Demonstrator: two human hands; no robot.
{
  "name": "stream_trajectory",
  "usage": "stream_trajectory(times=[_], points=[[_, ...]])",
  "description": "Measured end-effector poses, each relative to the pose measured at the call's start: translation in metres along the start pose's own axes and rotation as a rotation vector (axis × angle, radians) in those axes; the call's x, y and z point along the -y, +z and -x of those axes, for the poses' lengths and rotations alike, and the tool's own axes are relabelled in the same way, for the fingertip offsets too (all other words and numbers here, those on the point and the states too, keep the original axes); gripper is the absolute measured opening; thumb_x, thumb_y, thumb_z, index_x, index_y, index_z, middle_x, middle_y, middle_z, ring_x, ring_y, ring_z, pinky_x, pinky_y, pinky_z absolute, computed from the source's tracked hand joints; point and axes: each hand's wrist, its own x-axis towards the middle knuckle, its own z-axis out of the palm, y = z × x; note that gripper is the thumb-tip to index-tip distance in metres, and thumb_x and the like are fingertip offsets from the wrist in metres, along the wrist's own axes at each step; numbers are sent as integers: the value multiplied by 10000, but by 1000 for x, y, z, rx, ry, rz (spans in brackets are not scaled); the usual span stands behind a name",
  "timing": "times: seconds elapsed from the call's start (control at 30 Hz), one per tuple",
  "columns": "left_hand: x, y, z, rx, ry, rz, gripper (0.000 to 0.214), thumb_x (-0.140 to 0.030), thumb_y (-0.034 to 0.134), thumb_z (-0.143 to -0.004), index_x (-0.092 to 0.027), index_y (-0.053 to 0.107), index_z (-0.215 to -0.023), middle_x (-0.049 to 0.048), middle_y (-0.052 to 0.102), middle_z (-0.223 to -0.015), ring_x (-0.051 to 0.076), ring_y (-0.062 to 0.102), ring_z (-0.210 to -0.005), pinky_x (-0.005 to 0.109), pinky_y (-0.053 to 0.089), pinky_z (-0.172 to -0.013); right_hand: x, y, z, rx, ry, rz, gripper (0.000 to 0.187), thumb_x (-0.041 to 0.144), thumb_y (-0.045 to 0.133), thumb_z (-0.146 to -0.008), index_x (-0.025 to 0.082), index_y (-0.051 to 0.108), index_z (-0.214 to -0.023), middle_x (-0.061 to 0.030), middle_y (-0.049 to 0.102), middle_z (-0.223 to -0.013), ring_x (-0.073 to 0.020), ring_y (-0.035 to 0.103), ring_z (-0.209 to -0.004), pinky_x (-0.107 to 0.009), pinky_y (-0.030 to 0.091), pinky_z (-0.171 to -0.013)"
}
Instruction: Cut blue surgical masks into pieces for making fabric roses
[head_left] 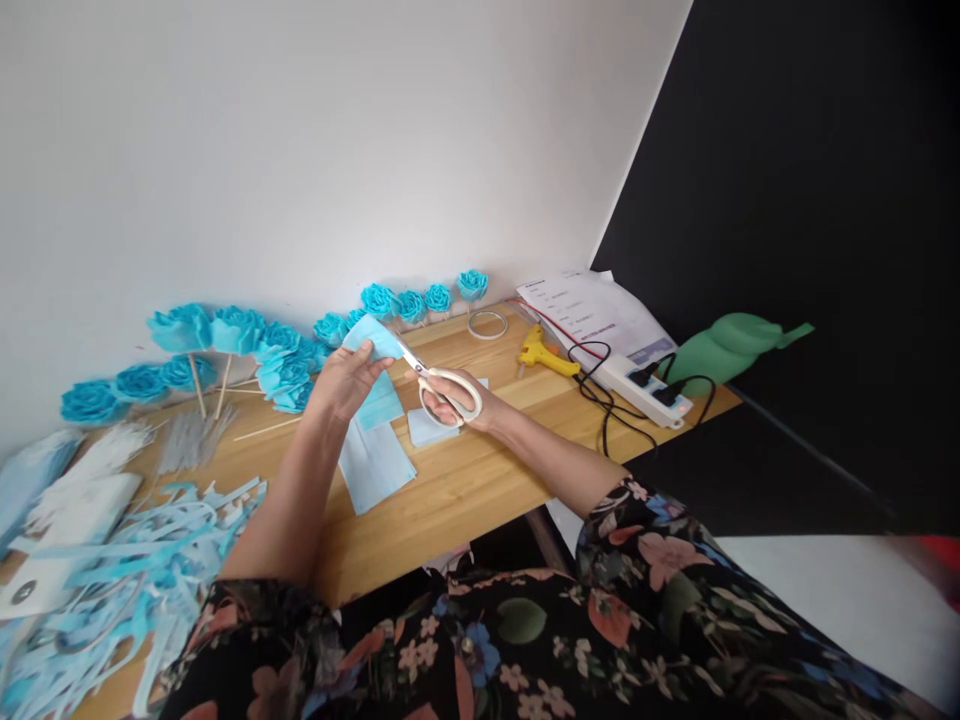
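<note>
My left hand (346, 380) pinches a light blue fabric piece (373, 338) and holds it up above the wooden table (465, 490). My right hand (457, 400) grips white-handled scissors (439, 385), whose blades reach into the edge of that piece. Flat on the table below my hands lie more blue fabric sheets (373, 462). Both forearms reach out from floral sleeves.
Blue fabric roses on sticks (225, 345) line the wall. Blue and white scraps (127, 560) pile at the left. A yellow glue gun (546, 352), tape ring (487, 323), power strip with black cables (645, 385), papers (592, 310) and a green object (731, 345) sit at the right.
</note>
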Motion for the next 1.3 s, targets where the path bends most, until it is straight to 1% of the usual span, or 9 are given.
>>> stream_trajectory(times=[0.13,0.27,0.47,0.6,0.73,0.87,0.97,1.17,1.3], points=[[1,-2,-3,-30,17,-6,174,-188,864,-766,-139,698,-780,-5,739,-723,111,703,-630,231,619,-655,-1,-1,0,29,16,1,532,535,764,-810,145,680,-1163,44,549,-667,-47,369,-469,-185,274,-389],[3,-5,-4,-47,42,-20,243,-205,919,-686,-130,706,-775,0,740,-702,129,698,-613,249,618,-616,-2,-3,-2,50,58,-38,543,526,758,-811,140,665,-1182,39,557,-662,-52,366,-473,-187,267,-399],[3,-6,-4,-47,77,-26,262,-222,931,-665,-137,713,-785,-6,730,-696,126,679,-589,239,593,-587,-9,-8,-6,188,85,-145,530,537,721,-848,152,635,-1202,14,595,-685,-89,427,-522,-211,325,-439],[2,-6,-4,-68,101,-27,239,-225,916,-692,-145,707,-777,-9,721,-677,121,670,-567,226,569,-568,-8,-8,-6,184,113,-141,429,467,670,-905,149,625,-1190,14,590,-693,-89,427,-517,-209,313,-436],[2,-4,-4,-75,109,-9,266,-233,936,-661,-138,711,-767,-7,726,-675,123,674,-564,221,565,-548,-9,-9,-6,210,109,-149,450,481,706,-870,148,637,-1164,4,610,-712,-88,433,-522,-210,323,-435],[5,-4,-3,-35,54,-16,345,-259,979,-574,-123,715,-751,-3,727,-667,126,675,-574,233,584,-560,-12,-12,-8,214,85,-151,442,485,696,-874,151,642,-1160,9,605,-706,-87,434,-514,-211,334,-435],[7,-3,-2,-4,32,-27,384,-274,989,-550,-109,725,-774,7,735,-685,125,681,-593,224,581,-564,-12,-12,-8,219,67,-155,431,480,688,-882,152,640,-1158,8,602,-708,-90,437,-527,-208,338,-440],[12,-1,1,81,24,-76,416,-324,992,-545,-107,728,-782,27,749,-704,144,699,-615,239,589,-584,-7,-9,-6,226,33,-161,438,480,693,-883,149,634,-1164,18,586,-691,-88,427,-526,-210,344,-448],[14,1,4,153,11,-126,392,-366,971,-591,-112,725,-760,41,753,-691,156,705,-590,254,589,-596,-7,-8,-7,215,26,-153,420,454,667,-898,137,636,-1173,18,587,-683,-86,421,-513,-213,342,-441]])
